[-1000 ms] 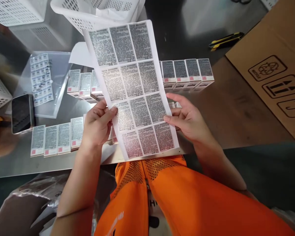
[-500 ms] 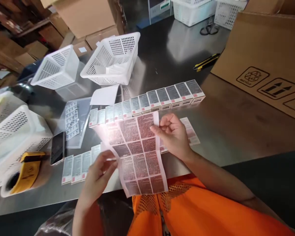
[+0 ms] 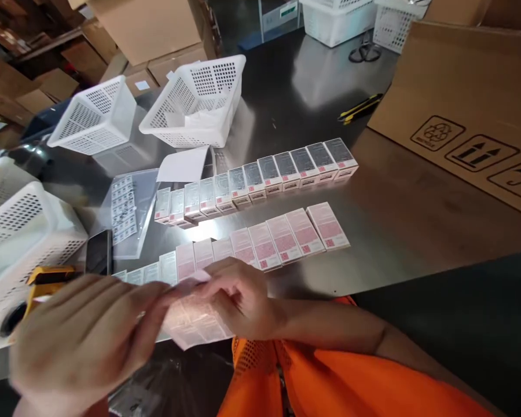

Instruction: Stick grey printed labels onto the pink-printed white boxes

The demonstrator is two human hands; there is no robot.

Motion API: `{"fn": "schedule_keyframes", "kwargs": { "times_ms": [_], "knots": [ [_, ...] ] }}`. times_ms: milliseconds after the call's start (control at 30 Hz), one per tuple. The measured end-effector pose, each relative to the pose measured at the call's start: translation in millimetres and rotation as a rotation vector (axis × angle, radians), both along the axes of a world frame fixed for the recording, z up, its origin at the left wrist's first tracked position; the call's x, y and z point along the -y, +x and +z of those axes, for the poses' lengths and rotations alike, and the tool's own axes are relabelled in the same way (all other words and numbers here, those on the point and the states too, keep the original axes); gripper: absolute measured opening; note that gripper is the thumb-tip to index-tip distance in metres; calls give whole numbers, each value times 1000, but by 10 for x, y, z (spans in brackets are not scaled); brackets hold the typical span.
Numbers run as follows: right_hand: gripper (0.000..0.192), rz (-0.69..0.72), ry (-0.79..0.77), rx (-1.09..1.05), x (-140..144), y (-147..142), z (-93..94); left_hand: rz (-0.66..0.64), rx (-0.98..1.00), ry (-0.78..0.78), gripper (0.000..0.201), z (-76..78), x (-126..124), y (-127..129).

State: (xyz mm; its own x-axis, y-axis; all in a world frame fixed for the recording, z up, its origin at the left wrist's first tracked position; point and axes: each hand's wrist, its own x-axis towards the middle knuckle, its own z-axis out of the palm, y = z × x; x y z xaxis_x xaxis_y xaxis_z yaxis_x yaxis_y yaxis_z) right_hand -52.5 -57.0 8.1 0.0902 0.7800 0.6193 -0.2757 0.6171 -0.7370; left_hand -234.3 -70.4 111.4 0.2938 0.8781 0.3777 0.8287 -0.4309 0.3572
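A sheet of pinkish, see-through labels hangs low over the table's front edge, between my two hands. My left hand, large and near the camera, is closed with its fingertips at the sheet's upper edge. My right hand pinches that same edge from the other side. Part of the edge is bent up between the fingertips; whether a piece has come loose I cannot tell. Just behind the hands runs a row of small boxes, several with pink faces. A second row of small boxes, with grey tops, lies farther back.
White perforated baskets stand at the back and left. A phone, a yellow-banded tape roll and a sticker sheet in a clear sleeve lie left. A yellow cutter, scissors and a large carton are right.
The label sheet has moved down and left and is now tilted and bent, uncovering the front row of boxes. My left hand has come up toward the camera; my right has moved left.
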Motion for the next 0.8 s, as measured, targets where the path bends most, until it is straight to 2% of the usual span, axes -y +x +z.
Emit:
{"fn": "schedule_keyframes", "kwargs": {
  "times_ms": [67,100,167,267,333,400,500,567,633,700,800],
  "knots": [
    [17,51,-62,23,115,105,-110,-140,-269,82,11,-37,92,132],
    [19,74,-112,56,179,157,-175,-209,-342,78,6,-70,134,197],
    [24,105,-240,120,291,243,-293,-267,-350,-16,3,-165,195,279],
    [35,159,-368,165,356,285,-356,-216,-272,-147,1,-298,261,250],
    [42,193,-346,190,321,243,-301,-169,-226,-197,4,-304,316,166],
    [43,222,-275,213,252,151,-195,-122,-201,-252,6,-213,380,72],
    [38,308,-227,193,164,-42,-27,-74,-200,-367,7,43,460,-54],
    [34,398,-267,160,140,-175,45,-63,-199,-418,6,191,487,-127],
    [29,481,-326,138,130,-285,66,-50,-202,-441,6,243,498,-203],
    [22,505,-357,156,119,-356,43,-23,-232,-437,8,185,505,-286],
    [16,450,-303,276,93,-390,-33,21,-290,-441,9,-23,522,-394]
  ]
}}
